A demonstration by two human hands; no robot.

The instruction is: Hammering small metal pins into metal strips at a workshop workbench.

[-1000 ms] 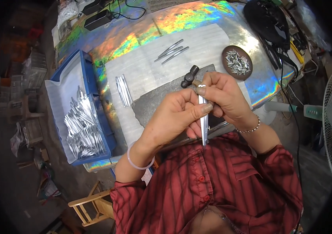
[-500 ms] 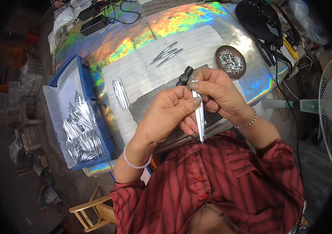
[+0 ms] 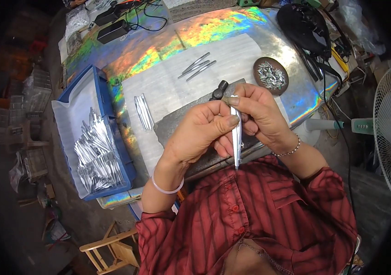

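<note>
My left hand [image 3: 207,130] is closed around a pair of slim silver tweezers [image 3: 237,142], thumb pressed on their upper part. Their tapered tip points down toward my shirt. At the upper end my right hand [image 3: 255,107] pinches with thumb and forefinger, and a tiny silver piece shows between those fingertips. Exactly how that piece meets the tweezers is hidden by my fingers. Below the hands lies a dark grey slab [image 3: 177,121], and a black hammer head [image 3: 220,89] shows just beyond my fingers. To the right is a round brown bowl [image 3: 256,73] of tiny silver pieces.
A blue box [image 3: 121,151] lined with white sheet holds many silver tweezers at the left. Several more lie on the white sheet [image 3: 159,78], in a bundle [image 3: 143,112] and a loose group [image 3: 198,66]. A fan [image 3: 386,133] stands right; a wooden stool [image 3: 113,250] stands lower left.
Both hands stay at the same spot, with only slight finger shifts. The tweezers' tip has swung slightly left. The rest of the scene moves a little with the view.
</note>
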